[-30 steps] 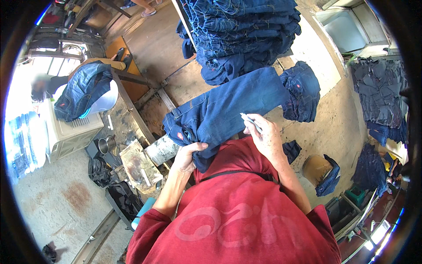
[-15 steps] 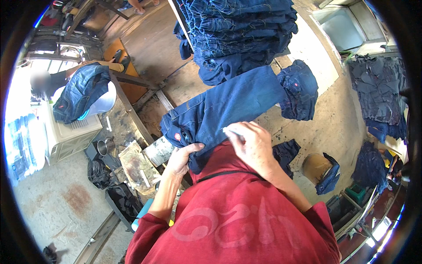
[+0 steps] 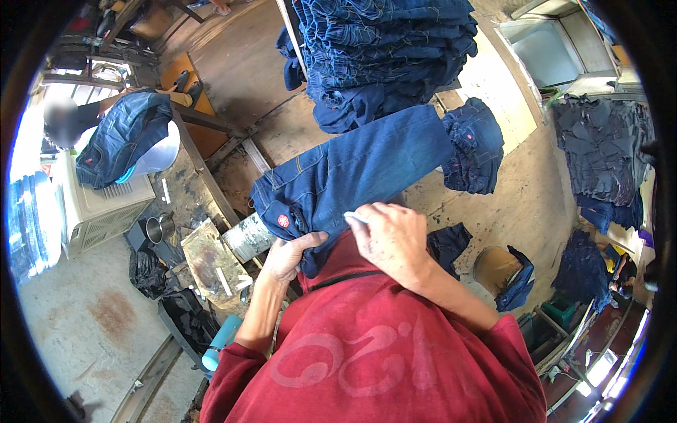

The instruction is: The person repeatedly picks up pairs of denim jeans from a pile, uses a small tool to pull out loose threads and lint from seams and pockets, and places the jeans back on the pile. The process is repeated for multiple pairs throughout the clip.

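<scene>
Jeans (image 3: 363, 151) lie gripped in left hand (image 3: 288, 258), thumb uppermost, right hand (image 3: 390, 238) curled.

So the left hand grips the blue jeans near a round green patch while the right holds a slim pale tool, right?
No, the round patch is red, not green, as the head view shows. The left hand does grip the blue jeans near it, and the right hand holds a slim pale tool.

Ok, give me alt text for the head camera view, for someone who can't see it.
The person's left hand grips dark blue jeans while the right hand holds a small pale stick close to them. A tall stack of denim garments rises beyond, and a metal cup sits at left.
</scene>
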The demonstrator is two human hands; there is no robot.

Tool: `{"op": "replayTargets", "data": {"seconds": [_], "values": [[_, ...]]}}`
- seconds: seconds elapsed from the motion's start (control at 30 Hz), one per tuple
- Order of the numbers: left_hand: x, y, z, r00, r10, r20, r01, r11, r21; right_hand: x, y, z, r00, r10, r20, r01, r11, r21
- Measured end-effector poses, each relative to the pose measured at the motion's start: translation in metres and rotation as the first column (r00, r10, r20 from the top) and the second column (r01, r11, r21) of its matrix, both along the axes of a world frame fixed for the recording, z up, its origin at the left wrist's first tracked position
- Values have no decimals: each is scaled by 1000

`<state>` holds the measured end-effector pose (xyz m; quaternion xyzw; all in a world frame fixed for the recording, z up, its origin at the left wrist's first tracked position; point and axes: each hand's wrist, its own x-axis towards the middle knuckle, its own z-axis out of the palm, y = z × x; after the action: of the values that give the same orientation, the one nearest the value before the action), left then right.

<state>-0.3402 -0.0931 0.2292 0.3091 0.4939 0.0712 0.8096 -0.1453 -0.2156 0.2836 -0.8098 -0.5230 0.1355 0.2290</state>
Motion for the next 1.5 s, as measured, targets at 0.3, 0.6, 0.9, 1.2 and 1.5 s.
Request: {"op": "replayTargets", "data": {"seconds": [0.3, 0.6, 0.9, 1.2, 1.5], "values": [[-2, 0, -7, 1000, 20, 15, -19, 1000, -13, 7, 3, 2, 997, -8, 76, 11, 999, -51], [3, -7, 2, 992, 115, 53, -114, 993, -15, -3, 32, 6, 984, 157, 87, -153, 987, -52], [0, -8, -5, 993, 109, 41, -107, 993, -45, 3, 29, 9, 986, 121, 114, -124, 992, 15], [2, -2, -1, 997, 67, 43, -71, 990, 123, 29, 30, -2, 970, 66, 232, -74, 997, 26], [-4, 1, -18, 985, 148, 88, -141, 987, -75, 46, 32, -20, 866, 428, 258, -475, 865, 158]]}}
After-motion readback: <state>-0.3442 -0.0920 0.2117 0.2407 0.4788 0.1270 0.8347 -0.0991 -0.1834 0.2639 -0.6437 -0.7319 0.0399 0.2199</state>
